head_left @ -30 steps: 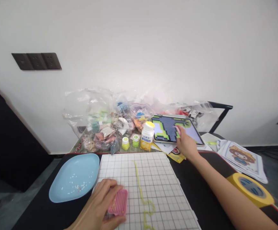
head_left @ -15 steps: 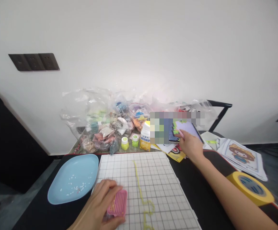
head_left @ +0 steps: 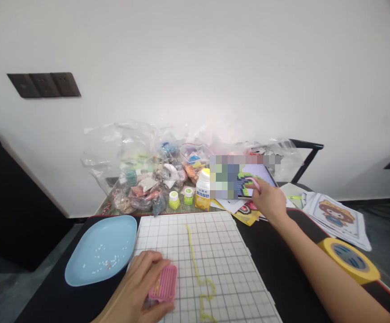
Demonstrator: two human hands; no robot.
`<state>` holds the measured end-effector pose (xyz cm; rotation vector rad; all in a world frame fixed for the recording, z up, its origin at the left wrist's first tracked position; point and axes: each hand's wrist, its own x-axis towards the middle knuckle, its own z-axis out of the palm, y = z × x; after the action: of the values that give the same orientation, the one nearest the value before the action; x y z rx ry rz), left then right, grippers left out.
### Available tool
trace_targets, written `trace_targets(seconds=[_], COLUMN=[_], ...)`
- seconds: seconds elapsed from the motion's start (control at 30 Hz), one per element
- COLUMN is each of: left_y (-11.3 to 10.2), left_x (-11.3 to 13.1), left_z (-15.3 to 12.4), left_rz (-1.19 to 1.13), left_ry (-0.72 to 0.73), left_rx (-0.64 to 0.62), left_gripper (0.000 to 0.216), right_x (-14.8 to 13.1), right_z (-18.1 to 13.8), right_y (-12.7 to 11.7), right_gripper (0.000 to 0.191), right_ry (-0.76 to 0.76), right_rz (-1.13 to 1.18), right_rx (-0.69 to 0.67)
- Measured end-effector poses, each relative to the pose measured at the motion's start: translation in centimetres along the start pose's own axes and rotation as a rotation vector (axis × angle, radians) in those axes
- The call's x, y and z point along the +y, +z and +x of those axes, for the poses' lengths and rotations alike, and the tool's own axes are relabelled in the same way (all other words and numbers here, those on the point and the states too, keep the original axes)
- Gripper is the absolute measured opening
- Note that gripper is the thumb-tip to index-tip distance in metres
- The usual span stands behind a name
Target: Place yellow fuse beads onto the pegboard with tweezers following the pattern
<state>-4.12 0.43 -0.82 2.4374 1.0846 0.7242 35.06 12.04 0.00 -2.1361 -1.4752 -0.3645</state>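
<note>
My left hand point(head_left: 141, 280) is curled around a small pink ridged bead tray point(head_left: 168, 281), with a few yellowish bits in its grooves. The tray is at the near left of a white gridded board point(head_left: 238, 260). To its right, a thin wavy yellow-green line of tiny beads point(head_left: 195, 260) runs down the board. My right hand point(head_left: 269, 202) reaches out to a tablet point(head_left: 260, 172), gripping a slim curved pink tool point(head_left: 256, 183), whose kind I cannot make out. The index finger is at the screen, which shows a green and dark pattern, partly blurred out.
A blue plate point(head_left: 77, 264) with scattered white bits lies left of the board. Behind stand two small green-lidded jars point(head_left: 174, 201), a yellow-capped bottle point(head_left: 203, 190) and bagged beads point(head_left: 144, 197). On the right are yellow tape point(head_left: 366, 269) and printed sheets point(head_left: 356, 224).
The pink tool's curved tip now shows more, pointing left over the tablet, and my right hand has turned slightly. My left hand stays on the pink tray. The whole view has shifted a little.
</note>
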Motion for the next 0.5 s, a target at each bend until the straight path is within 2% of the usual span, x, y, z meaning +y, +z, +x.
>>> trace_targets(seconds=[0.2, 0.37, 0.5], left_y=[0.0, -0.1, 0.0], left_x=[0.1, 0.3, 0.1], left_z=[0.1, 0.1, -0.3], left_rz=[-0.039, -0.056, 0.008], left_ry=[0.017, 0.034, 0.063], left_rx=[0.025, 0.059, 0.096], left_gripper=[0.047, 0.044, 0.049], right_x=[-0.2, -0.3, 0.1], right_z=[-0.3, 0.0, 0.4], right_y=[1.0, 0.9, -0.1], right_gripper=[0.042, 0.063, 0.055], right_ry=[-0.09, -0.144, -0.103], right_rz=[-0.033, -0.059, -0.075], right_rx=[-0.084, -0.132, -0.107])
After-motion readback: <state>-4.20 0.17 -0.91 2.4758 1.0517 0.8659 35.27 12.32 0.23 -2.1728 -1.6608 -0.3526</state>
